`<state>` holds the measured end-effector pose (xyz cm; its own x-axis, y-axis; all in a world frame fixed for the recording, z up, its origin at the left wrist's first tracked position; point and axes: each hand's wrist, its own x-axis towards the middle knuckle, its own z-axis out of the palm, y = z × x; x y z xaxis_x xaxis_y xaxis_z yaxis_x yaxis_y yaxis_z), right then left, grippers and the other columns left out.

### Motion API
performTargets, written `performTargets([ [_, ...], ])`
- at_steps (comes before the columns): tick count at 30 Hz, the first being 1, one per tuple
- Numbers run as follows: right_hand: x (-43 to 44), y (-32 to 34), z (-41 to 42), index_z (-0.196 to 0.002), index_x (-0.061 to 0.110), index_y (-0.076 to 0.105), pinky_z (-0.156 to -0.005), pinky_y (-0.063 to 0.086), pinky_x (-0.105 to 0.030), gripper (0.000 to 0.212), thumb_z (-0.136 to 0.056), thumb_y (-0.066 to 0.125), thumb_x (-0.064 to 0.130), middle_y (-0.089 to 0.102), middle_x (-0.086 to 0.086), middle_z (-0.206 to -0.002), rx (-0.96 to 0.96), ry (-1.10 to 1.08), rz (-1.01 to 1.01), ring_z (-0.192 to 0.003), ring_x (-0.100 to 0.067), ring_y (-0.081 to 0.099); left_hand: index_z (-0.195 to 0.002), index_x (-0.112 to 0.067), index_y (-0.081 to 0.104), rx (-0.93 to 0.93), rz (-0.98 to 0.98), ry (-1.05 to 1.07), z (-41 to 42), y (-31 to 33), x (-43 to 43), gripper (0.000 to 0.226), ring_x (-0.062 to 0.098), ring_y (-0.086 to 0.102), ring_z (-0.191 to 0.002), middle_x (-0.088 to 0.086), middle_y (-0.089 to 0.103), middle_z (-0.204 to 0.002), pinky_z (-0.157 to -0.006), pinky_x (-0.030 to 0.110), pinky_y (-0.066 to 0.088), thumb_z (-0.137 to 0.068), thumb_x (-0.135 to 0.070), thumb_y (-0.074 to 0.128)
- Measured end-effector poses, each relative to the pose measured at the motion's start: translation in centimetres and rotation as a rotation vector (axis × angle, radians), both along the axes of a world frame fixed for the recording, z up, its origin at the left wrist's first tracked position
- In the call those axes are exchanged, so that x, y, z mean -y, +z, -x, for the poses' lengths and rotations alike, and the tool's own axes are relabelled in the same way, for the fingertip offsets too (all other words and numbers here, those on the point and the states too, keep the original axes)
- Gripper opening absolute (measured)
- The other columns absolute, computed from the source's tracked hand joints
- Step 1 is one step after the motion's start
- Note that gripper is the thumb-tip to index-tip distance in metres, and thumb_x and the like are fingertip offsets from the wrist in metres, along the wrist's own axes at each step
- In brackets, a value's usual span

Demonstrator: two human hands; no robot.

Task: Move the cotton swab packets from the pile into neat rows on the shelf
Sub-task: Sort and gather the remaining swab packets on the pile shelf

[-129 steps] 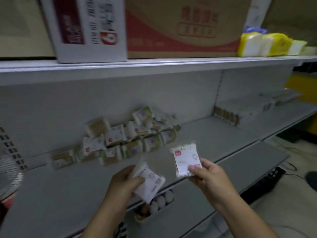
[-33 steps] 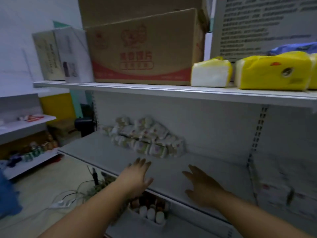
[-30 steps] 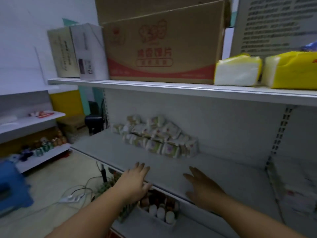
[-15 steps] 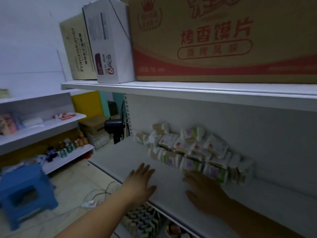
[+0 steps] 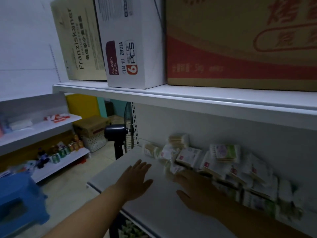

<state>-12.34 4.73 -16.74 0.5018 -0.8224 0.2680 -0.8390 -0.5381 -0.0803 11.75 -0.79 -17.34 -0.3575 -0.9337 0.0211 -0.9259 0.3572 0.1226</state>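
Note:
A pile of cotton swab packets (image 5: 221,165) leans against the back wall of the white shelf (image 5: 120,170), spreading from its left end to the right edge of the view. My left hand (image 5: 135,181) hovers flat over the bare shelf, fingers spread, holding nothing. My right hand (image 5: 199,191) lies palm down with its fingertips at the front left edge of the pile, touching the nearest packets. It holds no packet. The view is blurred and dim.
Above runs an upper shelf (image 5: 188,98) carrying a brown carton (image 5: 240,42), a white glass-mug box (image 5: 130,42) and a tan box (image 5: 77,40). A black fan (image 5: 123,133) stands past the shelf's left end. A blue stool (image 5: 18,201) is at the lower left.
My head has moved closer and left, so the pile looks larger. Both packets held 4.3 s ago are gone from my hands. My right hand has reached the pile's edge.

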Motion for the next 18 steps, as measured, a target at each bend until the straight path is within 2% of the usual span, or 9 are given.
performTargets([
  [5, 1.2, -1.1, -2.9, -0.136, 0.023, 0.048, -0.1, 0.033, -0.022, 0.042, -0.098, 0.039, 0.04, 0.049, 0.002, -0.138, 0.023, -0.095, -0.037, -0.123, -0.017, 0.046, -0.15, -0.026, 0.016, -0.064, 0.001, -0.109, -2.3, -0.8, 4.6, 0.063, 0.014, 0.004, -0.147, -0.003, 0.016, -0.159, -0.117, 0.034, 0.008, -0.096, -0.05, 0.038],
  [6, 1.3, -1.0, -3.5, -0.13, 0.022, 0.055, -0.096, 0.039, -0.022, 0.039, -0.097, 0.045, 0.037, 0.055, 0.001, -0.132, 0.039, -0.107, -0.027, -0.117, -0.017, 0.053, -0.15, -0.026, 0.016, -0.079, 0.005, -0.134, -2.9, -0.7, 5.5, 0.063, 0.014, 0.005, -0.147, -0.003, 0.016, -0.159, -0.116, 0.033, 0.008, -0.096, -0.049, 0.039],
  [8, 1.9, -0.7, -4.6, -0.11, 0.019, 0.07, -0.079, 0.051, -0.022, 0.027, -0.087, 0.061, 0.03, 0.069, -0.001, -0.109, 0.048, -0.112, 0.072, -0.094, -0.018, 0.067, -0.15, -0.026, 0.018, -0.121, 0.024, -0.173, -4.1, -0.6, 7.4, 0.062, 0.014, 0.008, -0.146, -0.003, 0.019, -0.158, -0.116, 0.032, 0.009, -0.096, -0.048, 0.04],
  [9, 2.0, -0.6, -5.1, -0.106, 0.018, 0.071, -0.078, 0.052, -0.023, 0.025, -0.086, 0.062, 0.029, 0.071, -0.002, -0.106, 0.04, -0.131, 0.078, -0.091, -0.018, 0.068, -0.15, -0.026, 0.019, -0.138, 0.035, -0.19, -4.7, -0.5, 8.3, 0.061, 0.015, 0.01, -0.146, -0.002, 0.021, -0.157, -0.116, 0.032, 0.011, -0.097, -0.047, 0.04],
  [11, 2.2, -0.7, -6.1, -0.119, 0.019, 0.064, -0.091, 0.045, -0.026, 0.033, -0.096, 0.046, 0.034, 0.065, -0.002, -0.12, 0.024, -0.214, -0.002, -0.106, -0.021, 0.06, -0.15, -0.026, 0.021, -0.162, 0.041, -0.222, -5.5, -0.6, 9.6, 0.059, 0.015, 0.016, -0.145, -0.001, 0.024, -0.156, -0.115, 0.032, 0.015, -0.097, -0.045, 0.041],
  [14, 2.1, -1.5, -6.7, -0.124, 0.022, 0.06, -0.093, 0.044, -0.029, 0.038, -0.099, 0.036, 0.037, 0.062, 0.0, -0.125, -0.001, -0.317, -0.002, -0.11, -0.023, 0.057, -0.149, -0.026, 0.023, -0.177, 0.023, -0.272, -6.0, -1.2, 10.9, 0.058, 0.016, 0.021, -0.143, -0.001, 0.027, -0.155, -0.114, 0.032, 0.02, -0.097, -0.042, 0.043],
  [16, 1.6, -1.6, -7.5, -0.116, 0.02, 0.066, -0.084, 0.049, -0.031, 0.033, -0.098, 0.042, 0.033, 0.068, -0.002, -0.113, 0.017, -0.36, 0.025, -0.098, -0.025, 0.063, -0.148, -0.025, 0.027, -0.193, 0.033, -0.314, -5.9, -1.7, 11.5, 0.056, 0.015, 0.024, -0.141, -0.002, 0.03, -0.154, -0.114, 0.03, 0.021, -0.097, -0.041, 0.043],
  [18, 1.2, -1.3, -8.2, -0.102, 0.021, 0.071, -0.067, 0.046, -0.024, 0.025, -0.094, 0.048, 0.028, 0.071, -0.003, -0.093, -0.014, -0.416, 0.058, -0.08, -0.022, 0.064, -0.147, -0.026, 0.03, -0.215, 0.061, -0.343, -5.6, -2.0, 12.0, 0.054, 0.015, 0.026, -0.14, -0.003, 0.032, -0.152, -0.112, 0.029, 0.024, -0.096, -0.04, 0.044],
])
